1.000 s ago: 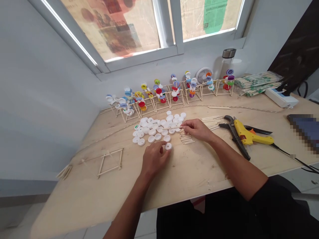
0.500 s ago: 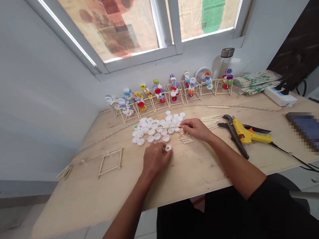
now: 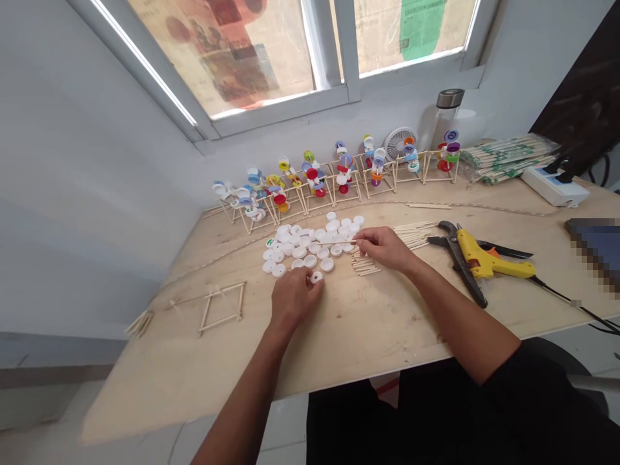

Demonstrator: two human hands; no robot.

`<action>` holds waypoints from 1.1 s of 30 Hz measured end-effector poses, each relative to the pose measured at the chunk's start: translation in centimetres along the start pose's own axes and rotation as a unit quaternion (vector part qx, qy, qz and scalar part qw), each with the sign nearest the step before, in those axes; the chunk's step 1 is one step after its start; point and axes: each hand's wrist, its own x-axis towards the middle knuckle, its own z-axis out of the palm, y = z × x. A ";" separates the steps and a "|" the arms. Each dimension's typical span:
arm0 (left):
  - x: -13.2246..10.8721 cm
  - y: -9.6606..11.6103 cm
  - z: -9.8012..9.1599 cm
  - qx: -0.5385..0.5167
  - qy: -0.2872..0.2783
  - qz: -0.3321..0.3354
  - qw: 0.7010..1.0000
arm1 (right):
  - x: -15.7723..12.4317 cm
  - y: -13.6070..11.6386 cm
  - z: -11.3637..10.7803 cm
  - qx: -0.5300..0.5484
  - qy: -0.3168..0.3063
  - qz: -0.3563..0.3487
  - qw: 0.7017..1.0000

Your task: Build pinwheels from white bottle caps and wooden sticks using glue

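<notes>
Lying toward the lower left on the plywood table top [image 3: 145,381] is a square frame of thin wooden sticks [image 3: 221,309], well apart from both hands. Next along, the left hand [image 3: 293,300] rests its fingertips [image 3: 310,280] on a single white bottle cap [image 3: 316,277] at the lower edge of a loose spread of white bottle caps [image 3: 303,245]. Compared with half a second earlier, that cap has slid up and left, nearer the spread, and the hand has gone with it. The hands remain apart. Just right of the spread, the right hand [image 3: 385,250] still pinches a thin wooden stick [image 3: 336,243] between thumb and fingers, its far end reaching over the caps. Just below that hand lies a small stack of short sticks [image 3: 364,263], and longer sticks [image 3: 411,236] lie beyond it. Further right are black-handled shears [image 3: 458,261] and a yellow hot glue gun [image 3: 489,258]. Along the back of the table stands a row of stick frames carrying coloured caps [image 3: 334,177], ending near a bundle of sticks [image 3: 506,158] at the upper right.
</notes>
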 end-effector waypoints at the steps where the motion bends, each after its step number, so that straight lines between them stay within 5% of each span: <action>1: -0.3 0.3 -0.1 0.000 -0.009 0.007 1.000 | 0.0 -0.1 0.0 -0.002 0.001 0.000 1.000; 6: -2.0 0.9 -1.3 -0.057 -0.089 0.093 0.990 | -0.1 -0.2 0.0 0.001 -0.003 -0.006 1.000; 14: 0.2 2.9 0.0 0.046 -0.010 0.079 0.996 | 0.0 0.0 0.1 -0.005 -0.001 -0.003 1.000; 18: 0.0 3.7 -0.1 0.087 -0.025 0.088 0.992 | -0.1 -0.1 0.0 -0.008 0.000 -0.010 1.000; 23: -2.3 1.3 -2.0 0.002 -0.123 0.103 0.987 | -0.2 -0.4 0.0 -0.004 0.000 -0.006 1.000; 29: -4.7 -2.5 -2.8 -0.057 -0.104 -0.004 0.993 | -0.2 -0.4 0.3 -0.001 -0.003 -0.002 1.000; 33: -5.3 -2.0 -2.1 -0.036 -0.115 -0.003 0.993 | -0.1 -0.3 0.3 0.002 -0.003 -0.002 1.000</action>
